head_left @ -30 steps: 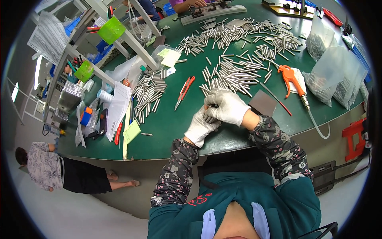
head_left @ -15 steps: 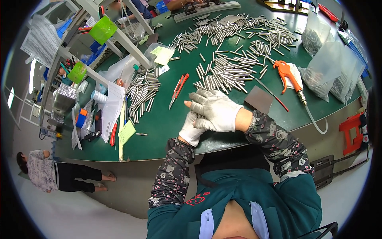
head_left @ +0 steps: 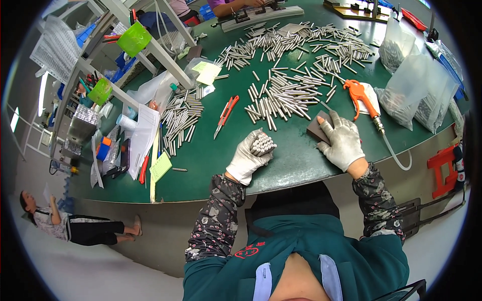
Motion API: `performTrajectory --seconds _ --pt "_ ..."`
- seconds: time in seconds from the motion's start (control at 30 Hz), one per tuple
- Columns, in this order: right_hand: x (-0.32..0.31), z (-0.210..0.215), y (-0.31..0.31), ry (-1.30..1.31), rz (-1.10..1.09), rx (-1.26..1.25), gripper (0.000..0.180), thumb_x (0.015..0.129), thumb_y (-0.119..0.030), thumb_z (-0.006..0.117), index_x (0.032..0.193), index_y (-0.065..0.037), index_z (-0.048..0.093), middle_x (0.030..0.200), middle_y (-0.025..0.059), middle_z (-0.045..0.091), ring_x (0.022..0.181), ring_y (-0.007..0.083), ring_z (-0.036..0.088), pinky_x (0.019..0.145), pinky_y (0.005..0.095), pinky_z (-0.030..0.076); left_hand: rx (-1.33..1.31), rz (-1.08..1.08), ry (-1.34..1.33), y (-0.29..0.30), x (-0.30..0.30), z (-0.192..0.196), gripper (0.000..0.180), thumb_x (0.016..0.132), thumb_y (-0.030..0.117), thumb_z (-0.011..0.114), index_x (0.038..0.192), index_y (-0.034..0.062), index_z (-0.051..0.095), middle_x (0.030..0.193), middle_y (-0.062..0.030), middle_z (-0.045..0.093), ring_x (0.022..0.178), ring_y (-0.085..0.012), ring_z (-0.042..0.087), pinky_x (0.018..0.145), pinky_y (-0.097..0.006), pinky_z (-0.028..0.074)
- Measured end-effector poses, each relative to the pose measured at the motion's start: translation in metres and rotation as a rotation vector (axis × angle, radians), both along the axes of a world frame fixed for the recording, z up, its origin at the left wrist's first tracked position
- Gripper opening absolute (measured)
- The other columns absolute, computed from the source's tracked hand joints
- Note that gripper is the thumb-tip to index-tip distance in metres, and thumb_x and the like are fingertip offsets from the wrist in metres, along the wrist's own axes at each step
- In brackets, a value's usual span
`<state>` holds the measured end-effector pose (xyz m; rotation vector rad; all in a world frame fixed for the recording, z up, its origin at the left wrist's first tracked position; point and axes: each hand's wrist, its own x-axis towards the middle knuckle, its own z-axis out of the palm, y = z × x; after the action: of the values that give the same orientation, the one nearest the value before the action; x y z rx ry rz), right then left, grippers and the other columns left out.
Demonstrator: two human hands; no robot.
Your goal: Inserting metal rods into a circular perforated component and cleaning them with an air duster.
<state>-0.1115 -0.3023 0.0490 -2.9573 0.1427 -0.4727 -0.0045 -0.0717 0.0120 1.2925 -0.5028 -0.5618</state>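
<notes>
My left hand (head_left: 245,159), in a white glove with bare fingertips, is closed around an upright bundle of short metal pins (head_left: 263,144). Their round ends face up. My right hand (head_left: 344,143), gloved alike, is on a dark brown block (head_left: 316,130) at the right, its thumb by the near side and fingers over the top. Part of the block is hidden under that hand. A thin metal tool (head_left: 325,106) pokes out beyond the fingers, the rest covered. Beyond my hands lies a heap of loose metal pins (head_left: 286,93).
Left of the heap lies a red utility knife (head_left: 226,118). More pins (head_left: 181,115) lie beside papers (head_left: 143,135). An orange air gun (head_left: 361,95) with a hose lies right, near plastic bags of pins (head_left: 411,95). Another person's hand (head_left: 255,3) works at the far edge.
My right hand has left the pins at my left hand and moved right onto the block. The bundle's ends in my left hand are now uncovered. The person standing at left has shifted.
</notes>
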Motion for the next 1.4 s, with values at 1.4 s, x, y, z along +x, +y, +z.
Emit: performTrajectory --seconds 1.4 --pt "0.010 0.011 -0.014 -0.154 -0.064 0.056 0.053 0.063 -0.032 0.065 0.110 -0.010 0.053 0.119 0.0153 0.044 0.112 0.0286 0.040 0.090 0.0401 0.033 0.070 -0.059 -0.046 -0.007 0.004 -0.003 0.063 0.065 -0.013 0.062 0.120 0.0059 0.039 0.088 -0.0006 0.053 0.073 -0.0084 0.055 0.066 -0.021 0.049"
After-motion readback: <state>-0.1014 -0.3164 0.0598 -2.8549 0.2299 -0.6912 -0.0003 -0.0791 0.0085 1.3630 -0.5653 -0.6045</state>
